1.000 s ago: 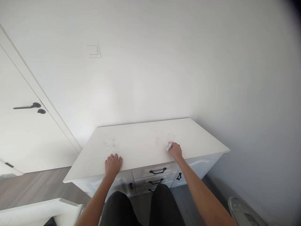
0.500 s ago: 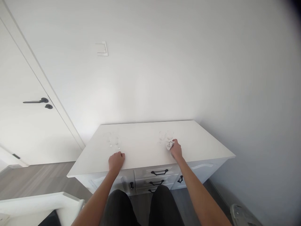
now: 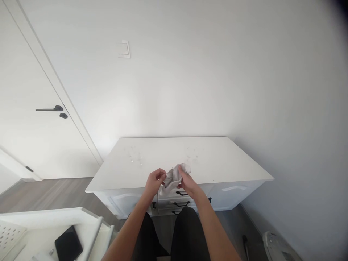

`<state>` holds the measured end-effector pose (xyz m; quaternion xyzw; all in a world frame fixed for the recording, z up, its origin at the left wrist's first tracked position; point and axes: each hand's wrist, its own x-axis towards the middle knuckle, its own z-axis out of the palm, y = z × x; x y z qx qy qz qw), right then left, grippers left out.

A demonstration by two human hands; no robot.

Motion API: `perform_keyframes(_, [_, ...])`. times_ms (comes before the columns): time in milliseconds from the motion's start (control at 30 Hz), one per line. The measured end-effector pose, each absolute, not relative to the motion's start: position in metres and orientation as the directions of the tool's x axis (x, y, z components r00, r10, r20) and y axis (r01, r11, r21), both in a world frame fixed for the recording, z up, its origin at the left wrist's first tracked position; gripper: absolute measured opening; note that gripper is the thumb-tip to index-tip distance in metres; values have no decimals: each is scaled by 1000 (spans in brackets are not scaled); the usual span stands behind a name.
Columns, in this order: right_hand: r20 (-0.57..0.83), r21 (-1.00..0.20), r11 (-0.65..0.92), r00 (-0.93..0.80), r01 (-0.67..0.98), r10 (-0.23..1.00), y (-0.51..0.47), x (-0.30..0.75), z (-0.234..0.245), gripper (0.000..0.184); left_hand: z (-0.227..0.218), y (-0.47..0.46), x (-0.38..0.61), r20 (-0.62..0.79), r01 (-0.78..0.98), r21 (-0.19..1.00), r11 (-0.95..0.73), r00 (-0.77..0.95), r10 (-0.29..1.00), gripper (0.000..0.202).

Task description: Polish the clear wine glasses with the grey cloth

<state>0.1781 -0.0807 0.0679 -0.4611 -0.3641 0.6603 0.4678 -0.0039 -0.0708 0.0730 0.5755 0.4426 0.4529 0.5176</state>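
Observation:
A crumpled pale grey cloth (image 3: 174, 179) is held up between my hands, over the front edge of the white cabinet (image 3: 217, 163). My right hand (image 3: 187, 181) grips its right side, the thumb lying on top. On the other side, my left hand (image 3: 156, 181) has its fingertips pinched at the cloth's left edge. Behind my hands on the cabinet top are two groups of faint, see-through things that look like clear glasses: one group (image 3: 136, 157) at the left, another (image 3: 192, 156) right of the middle. Their outlines hardly show.
Black-handled drawers (image 3: 181, 204) and doors front the cabinet, just before my knees. At lower left stands a white open unit (image 3: 81, 214) with a black object (image 3: 68, 243) inside. A grey device (image 3: 278, 246) sits on the floor at lower right. A wall is behind.
My right hand has lifted the cloth off the cabinet top and brought it back toward me, leftward. My left hand has left the top, moved right and taken the cloth's edge.

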Motion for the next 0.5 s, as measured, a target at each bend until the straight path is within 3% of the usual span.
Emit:
perform_keyframes(100, [-169, -862, -313, -356, -398, 919, -90, 184, 86, 46, 78, -76, -16, 84, 36, 995, -96, 250, 964, 37])
perform_keyframes(200, [-174, -865, -310, -343, -395, 923, -89, 185, 92, 45, 76, -81, -20, 99, -25, 995, -95, 273, 957, 40])
perform_keyframes(300, [-251, -877, -316, -216, -362, 944, -82, 185, 87, 45, 71, -80, -22, 64, -102, 993, -56, 67, 996, 43])
perform_keyframes(400, [-238, -884, -234, -41, -404, 970, -80, 180, 80, 46, 72, -77, -22, 35, -96, 994, -56, -202, 979, 46])
perform_keyframes(500, [-194, -872, -224, -113, -435, 975, -89, 167, 78, 48, 77, -79, -16, 34, -46, 998, -47, -247, 968, 45])
